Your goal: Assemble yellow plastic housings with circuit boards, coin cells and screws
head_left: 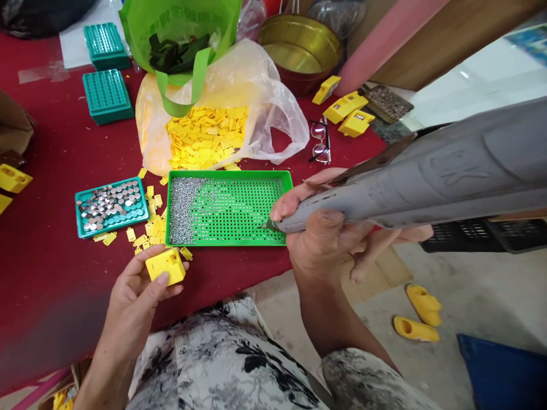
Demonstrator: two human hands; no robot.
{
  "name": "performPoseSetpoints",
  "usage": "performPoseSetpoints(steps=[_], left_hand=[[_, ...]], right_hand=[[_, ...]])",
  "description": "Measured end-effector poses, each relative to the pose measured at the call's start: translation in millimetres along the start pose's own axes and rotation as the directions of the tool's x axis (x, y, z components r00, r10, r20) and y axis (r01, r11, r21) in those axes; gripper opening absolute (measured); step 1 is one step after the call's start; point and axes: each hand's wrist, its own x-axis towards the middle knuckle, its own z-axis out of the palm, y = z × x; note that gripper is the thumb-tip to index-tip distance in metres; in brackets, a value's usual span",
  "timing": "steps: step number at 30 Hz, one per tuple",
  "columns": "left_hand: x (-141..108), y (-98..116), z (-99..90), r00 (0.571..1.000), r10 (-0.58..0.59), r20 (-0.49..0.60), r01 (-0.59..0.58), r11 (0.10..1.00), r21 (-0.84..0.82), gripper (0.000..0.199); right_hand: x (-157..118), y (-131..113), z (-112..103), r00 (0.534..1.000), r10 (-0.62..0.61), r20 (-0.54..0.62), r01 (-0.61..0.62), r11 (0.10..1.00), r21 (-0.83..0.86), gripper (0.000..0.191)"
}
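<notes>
My left hand (143,285) is closed on a small yellow plastic box (164,267), held just in front of the trays. A long grey electric screwdriver (363,193) lies in my right hand (320,233), its fingers wrapped round the front end. The tool's tip points left, over the right part of a green perforated tray (228,244). Small silver screws (183,210) are heaped at that tray's left end. Left of it sits a teal tray (81,225) with round silver button cells (109,202). Loose yellow plastic pieces (154,228) lie between both trays.
Behind the trays stand a clear bag (277,117) of yellow pieces and a green bag (141,28). Glasses (319,141), yellow boxes (356,122) and a brass-coloured basin (299,48) are at the back right. Two teal blocks (107,97) stand back left. Yellow slippers (416,328) lie on the floor.
</notes>
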Motion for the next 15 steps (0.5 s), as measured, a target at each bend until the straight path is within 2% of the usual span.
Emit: performPoseSetpoints(steps=[2,9,15], left_hand=[[0,0,-0.2,1.0,0.001,0.003,-0.001,1.0,0.001,0.04],[-1,1,1.6,1.0,-0.009,0.014,0.009,1.0,-0.003,0.036],[0,-1,0.7,1.0,-0.009,-0.004,0.009,0.999,-0.048,0.03]], right_hand=[[1,-1,1,0.998,-0.031,-0.059,0.034,0.999,0.04,0.037],[7,-8,3,0.996,-0.087,-0.019,0.089,0.981,0.17,0.026],[9,-15,8,0.995,-0.073,-0.068,0.083,0.984,0.158,0.029]])
